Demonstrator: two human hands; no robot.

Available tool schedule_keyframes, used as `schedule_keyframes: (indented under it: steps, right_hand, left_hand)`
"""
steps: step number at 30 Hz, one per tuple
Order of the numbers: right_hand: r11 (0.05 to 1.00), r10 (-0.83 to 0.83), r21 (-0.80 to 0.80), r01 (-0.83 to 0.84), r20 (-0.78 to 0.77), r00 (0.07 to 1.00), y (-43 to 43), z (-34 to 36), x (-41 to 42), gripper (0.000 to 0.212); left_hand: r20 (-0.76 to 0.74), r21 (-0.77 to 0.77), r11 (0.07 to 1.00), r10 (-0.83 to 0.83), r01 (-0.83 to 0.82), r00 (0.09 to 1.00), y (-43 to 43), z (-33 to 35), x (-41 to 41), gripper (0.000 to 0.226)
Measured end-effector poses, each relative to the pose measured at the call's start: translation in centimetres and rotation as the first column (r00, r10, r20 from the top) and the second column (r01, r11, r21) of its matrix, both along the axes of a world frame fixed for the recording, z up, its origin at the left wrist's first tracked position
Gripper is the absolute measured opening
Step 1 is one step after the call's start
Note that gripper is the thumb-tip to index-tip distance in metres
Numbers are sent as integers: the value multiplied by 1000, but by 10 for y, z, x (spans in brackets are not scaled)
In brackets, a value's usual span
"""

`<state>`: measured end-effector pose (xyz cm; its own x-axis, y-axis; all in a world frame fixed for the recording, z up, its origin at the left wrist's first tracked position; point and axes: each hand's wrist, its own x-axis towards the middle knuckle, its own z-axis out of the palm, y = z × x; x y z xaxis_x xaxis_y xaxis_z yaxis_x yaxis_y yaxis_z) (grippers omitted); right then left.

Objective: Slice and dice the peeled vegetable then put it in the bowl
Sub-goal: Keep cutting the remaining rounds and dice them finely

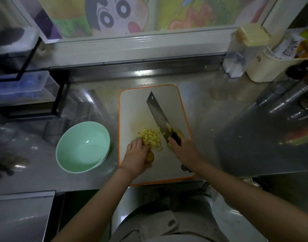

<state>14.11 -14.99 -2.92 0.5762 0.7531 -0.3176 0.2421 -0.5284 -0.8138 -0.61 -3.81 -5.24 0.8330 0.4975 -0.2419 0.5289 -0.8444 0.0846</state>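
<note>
A pile of diced yellow vegetable (150,138) lies on the orange-rimmed white cutting board (137,105). The left hand (136,154), nearer the pale green bowl (83,147), apparently grips an uncut chunk (150,157), while the right hand (183,151) clasps the black-handled cleaver (158,114).

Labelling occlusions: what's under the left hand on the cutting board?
A rounded yellow-brown vegetable chunk pokes out beneath the left hand; the palm covers the rest of it. Its fingertips sit at the pile of yellow diced pieces on the orange-rimmed white cutting board.
</note>
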Motion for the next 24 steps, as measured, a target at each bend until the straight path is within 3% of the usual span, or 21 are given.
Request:
schedule_keyframes:
  steps: [2,6,16,21,24]
  right_hand:
    - [1000,-10,-1,10,-9,1000,-2,0,0,44]
    - [999,-34,0,34,0,999,-5,-1,2,45]
    - [1000,4,-21,-4,-1,1000,-4,3,0,46]
    - [999,11,-34,-11,2,1000,-4,4,-1,44]
    - [1000,6,-27,-7,-21,1000,-6,3,-2,43]
  left_hand:
    - [-45,56,997,-43,45,998,-1,3,1,61]
    - [-96,107,994,42,-32,994,2,2,-2,73]
    - [-25,66,998,12,-10,1000,2,-1,-4,50]
    - [-36,51,990,131,-129,991,0,-5,-1,70]
    - [-67,31,989,144,-142,987,1,-2,4,70]
